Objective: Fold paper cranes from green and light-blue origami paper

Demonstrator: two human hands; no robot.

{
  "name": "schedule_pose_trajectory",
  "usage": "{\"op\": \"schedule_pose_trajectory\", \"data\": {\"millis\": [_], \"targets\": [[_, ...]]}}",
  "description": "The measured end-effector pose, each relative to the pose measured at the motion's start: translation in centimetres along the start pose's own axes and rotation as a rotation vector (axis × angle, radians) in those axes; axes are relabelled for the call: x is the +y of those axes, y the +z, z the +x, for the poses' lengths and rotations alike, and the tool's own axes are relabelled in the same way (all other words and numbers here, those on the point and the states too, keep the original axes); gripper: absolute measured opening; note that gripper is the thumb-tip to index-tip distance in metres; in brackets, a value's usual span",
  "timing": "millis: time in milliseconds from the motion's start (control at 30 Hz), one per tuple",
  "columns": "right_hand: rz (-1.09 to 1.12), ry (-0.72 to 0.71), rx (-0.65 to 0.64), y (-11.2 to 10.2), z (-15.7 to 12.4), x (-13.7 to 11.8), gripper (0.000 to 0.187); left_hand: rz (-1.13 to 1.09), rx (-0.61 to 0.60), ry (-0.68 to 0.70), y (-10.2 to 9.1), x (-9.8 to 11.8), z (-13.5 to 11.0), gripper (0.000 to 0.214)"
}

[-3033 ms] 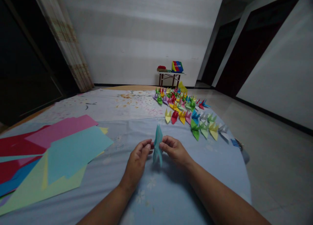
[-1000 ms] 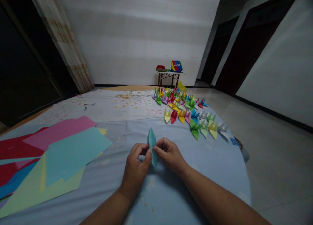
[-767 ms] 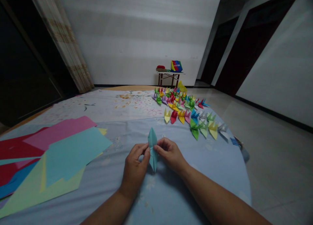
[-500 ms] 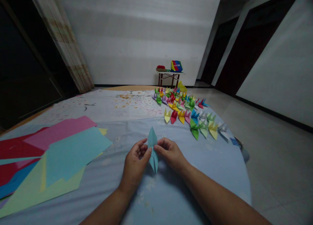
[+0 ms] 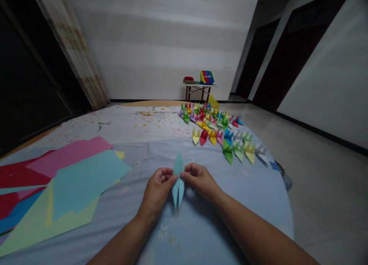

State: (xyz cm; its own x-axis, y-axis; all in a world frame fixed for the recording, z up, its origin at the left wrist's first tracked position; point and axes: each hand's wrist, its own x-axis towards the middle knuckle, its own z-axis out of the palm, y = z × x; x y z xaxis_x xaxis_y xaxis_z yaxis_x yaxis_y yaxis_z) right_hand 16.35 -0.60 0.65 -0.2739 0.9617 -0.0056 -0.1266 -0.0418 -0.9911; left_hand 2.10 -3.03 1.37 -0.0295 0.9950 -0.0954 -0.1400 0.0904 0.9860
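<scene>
Between my two hands is a folded light-blue origami paper point(image 5: 178, 166), long and narrow, held just over the tablecloth. Its upper end comes to one point; its lower end splits into two slim points with a gap between them. My left hand point(image 5: 158, 186) pinches its left edge near the middle, thumb in front and fingers curled. On the opposite edge my right hand point(image 5: 200, 179) grips it between thumb and bent fingers. The two thumbs nearly meet at the centre of the paper.
Coloured paper sheets point(image 5: 86, 176) lie overlapping at the left. Rows of folded paper cranes point(image 5: 212, 136) stand along the right side of the round table, whose blue cloth point(image 5: 218, 226) shows in front. Beyond it, a small stand point(image 5: 199, 85) carries a colourful box point(image 5: 207, 77).
The lower end of the blue paper shows its two points spread farther apart and facing me more squarely. Both hands keep their grip and have barely shifted.
</scene>
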Motion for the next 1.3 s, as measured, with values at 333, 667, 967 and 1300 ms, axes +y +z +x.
{"op": "schedule_pose_trajectory", "data": {"millis": [333,667,967,1300], "targets": [[-0.815,-0.156,0.101,0.0,-0.3,0.4,0.035,0.661,-0.005,0.297,-0.7,-0.8,0.0,0.017],[-1.122,-0.119,0.130,-0.3,0.1,0.7,0.038,1.356,-0.138,0.620,-0.8,0.2,-1.3,0.018],[-1.203,-0.129,0.166,0.0,0.1,0.6,0.034,1.500,-0.283,0.529,0.0,1.1,-2.8,0.029],[-1.308,-0.016,0.199,-0.1,2.9,0.2,0.036,1.515,-0.317,0.465,0.0,1.5,-3.2,0.034]]}}
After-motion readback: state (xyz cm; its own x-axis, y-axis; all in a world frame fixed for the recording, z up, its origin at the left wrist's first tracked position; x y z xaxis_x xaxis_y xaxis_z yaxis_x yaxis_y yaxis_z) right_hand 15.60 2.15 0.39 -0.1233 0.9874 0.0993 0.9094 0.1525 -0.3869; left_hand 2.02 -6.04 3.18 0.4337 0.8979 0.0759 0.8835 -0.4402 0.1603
